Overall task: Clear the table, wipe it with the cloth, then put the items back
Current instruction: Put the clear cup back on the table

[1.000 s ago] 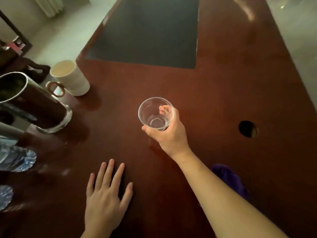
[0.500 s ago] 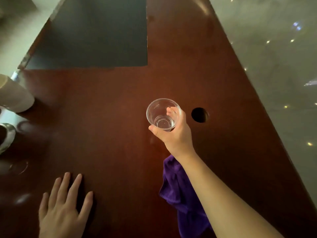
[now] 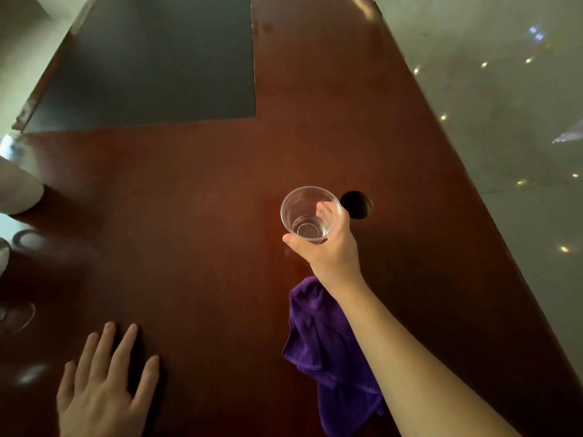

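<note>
My right hand (image 3: 328, 250) holds a clear plastic cup (image 3: 307, 212) upright above the middle of the dark red wooden table (image 3: 189, 216). The cup looks empty. A crumpled purple cloth (image 3: 328, 351) lies on the table below my right forearm, partly hidden by it. My left hand (image 3: 104, 386) rests flat on the table near the front edge, fingers spread, holding nothing.
A round cable hole (image 3: 358, 205) sits just right of the cup. A dark grey inset panel (image 3: 151, 64) covers the far left of the table. A white mug (image 3: 17, 190) shows at the left edge. The table's right edge runs diagonally beside a pale shiny floor (image 3: 504, 121).
The view has swung right, so the metal jug and bottles left the frame and the mug is at the edge. The cup, still held, is now beside the cable hole; more cloth shows.
</note>
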Demonstrator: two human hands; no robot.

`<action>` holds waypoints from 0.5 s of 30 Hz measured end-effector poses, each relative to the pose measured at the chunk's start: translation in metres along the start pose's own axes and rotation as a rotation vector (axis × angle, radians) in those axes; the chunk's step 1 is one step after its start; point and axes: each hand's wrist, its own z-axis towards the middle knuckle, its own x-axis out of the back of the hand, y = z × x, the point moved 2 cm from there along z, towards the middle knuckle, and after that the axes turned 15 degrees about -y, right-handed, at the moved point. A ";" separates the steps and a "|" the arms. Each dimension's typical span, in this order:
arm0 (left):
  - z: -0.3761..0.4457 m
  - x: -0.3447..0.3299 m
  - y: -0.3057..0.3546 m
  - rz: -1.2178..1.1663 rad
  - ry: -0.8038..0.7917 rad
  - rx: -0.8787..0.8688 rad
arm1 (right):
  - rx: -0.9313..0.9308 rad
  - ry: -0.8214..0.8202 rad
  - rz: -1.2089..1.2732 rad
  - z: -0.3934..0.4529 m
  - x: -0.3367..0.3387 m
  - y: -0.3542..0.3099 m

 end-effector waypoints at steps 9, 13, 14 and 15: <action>0.000 -0.003 -0.005 0.004 0.003 -0.011 | -0.008 -0.030 -0.008 0.000 0.001 0.000; 0.001 0.000 -0.003 -0.010 -0.012 -0.012 | -0.027 -0.094 -0.054 0.000 0.007 0.000; 0.001 0.001 -0.002 -0.012 -0.022 -0.008 | -0.036 -0.109 -0.075 0.000 0.009 0.001; 0.001 0.001 -0.002 -0.015 -0.025 -0.007 | -0.048 -0.125 -0.090 -0.001 0.010 0.001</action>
